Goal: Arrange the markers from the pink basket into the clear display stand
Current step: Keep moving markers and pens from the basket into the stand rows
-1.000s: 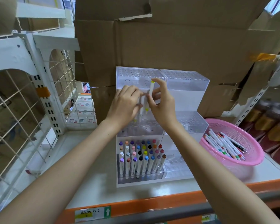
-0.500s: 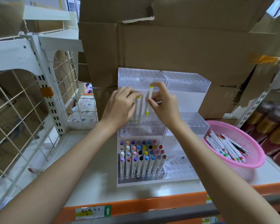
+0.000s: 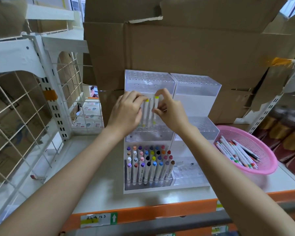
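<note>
Working at the middle tier of the clear display stand (image 3: 197,92), left half. Three white markers stand upright there, side by side, with their lower ends at the tier's holes.

Right hand (image 3: 170,113): thumb and forefinger pinch the rightmost marker (image 3: 156,106), forefinger tip over its yellow-green cap.

Left hand (image 3: 126,114): fingers curled, fingertips at the yellow cap of the leftmost marker (image 3: 146,110). Thumb hidden behind the hand; cannot tell whether it grips or only touches.

Centre marker (image 3: 151,113): cap appears pale, colour hard to read against the glare; neither hand plainly on it.

Front tier, left half: rows of stored markers (image 3: 148,160), caps up, mixed colours.

Pink basket (image 3: 269,160) sits on the shelf (image 3: 109,193) just beside the stand, to its right. Loose markers (image 3: 237,152) lie slanted in it. Its far rim is partly blurred.

Cardboard (image 3: 177,48) backs the stand, top cut off by the frame.
</note>
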`<state>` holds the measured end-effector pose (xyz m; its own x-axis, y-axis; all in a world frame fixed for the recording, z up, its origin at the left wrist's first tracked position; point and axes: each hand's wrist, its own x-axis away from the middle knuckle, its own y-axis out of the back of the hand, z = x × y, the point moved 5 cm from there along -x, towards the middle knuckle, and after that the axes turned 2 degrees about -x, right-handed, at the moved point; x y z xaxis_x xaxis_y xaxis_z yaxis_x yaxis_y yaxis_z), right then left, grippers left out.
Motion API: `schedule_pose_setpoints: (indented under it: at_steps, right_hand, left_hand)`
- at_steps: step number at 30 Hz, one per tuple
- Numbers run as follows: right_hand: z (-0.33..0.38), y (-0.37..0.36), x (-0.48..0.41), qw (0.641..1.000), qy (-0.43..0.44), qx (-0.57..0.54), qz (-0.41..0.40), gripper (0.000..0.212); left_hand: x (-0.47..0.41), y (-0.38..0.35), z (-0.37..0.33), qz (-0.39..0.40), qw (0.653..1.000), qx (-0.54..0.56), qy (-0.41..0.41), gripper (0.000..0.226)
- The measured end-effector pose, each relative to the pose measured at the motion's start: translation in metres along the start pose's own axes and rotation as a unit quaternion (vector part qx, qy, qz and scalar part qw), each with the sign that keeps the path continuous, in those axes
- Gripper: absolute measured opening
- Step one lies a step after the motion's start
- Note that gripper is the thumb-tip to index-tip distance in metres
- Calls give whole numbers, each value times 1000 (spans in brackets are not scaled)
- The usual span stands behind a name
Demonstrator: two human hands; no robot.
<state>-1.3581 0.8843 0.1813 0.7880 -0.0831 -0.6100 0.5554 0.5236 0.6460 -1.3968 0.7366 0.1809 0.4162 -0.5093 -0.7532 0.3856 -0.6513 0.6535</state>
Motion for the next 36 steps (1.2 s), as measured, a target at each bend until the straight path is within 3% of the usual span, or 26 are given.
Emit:
schedule_pose_setpoints:
  at_steps: [10,15,23,36]
  right_hand:
    - [-5,3,-1,998,-34,-41,-26,26]
    - [2,5,1,999,1,-6,-40,25]
    - [1,7,1,998,-3,-39,-52,26]
    - [-5,2,-5,1000,-13,-25,-1,25]
  left_hand:
    - [2,2,1,11,1000,5,10,40]
    - [1,2,2,20,1000,3,11,40]
    - [1,3,4,27,1000,13,4,41]
    - [2,2,6,25,999,31,7,41]
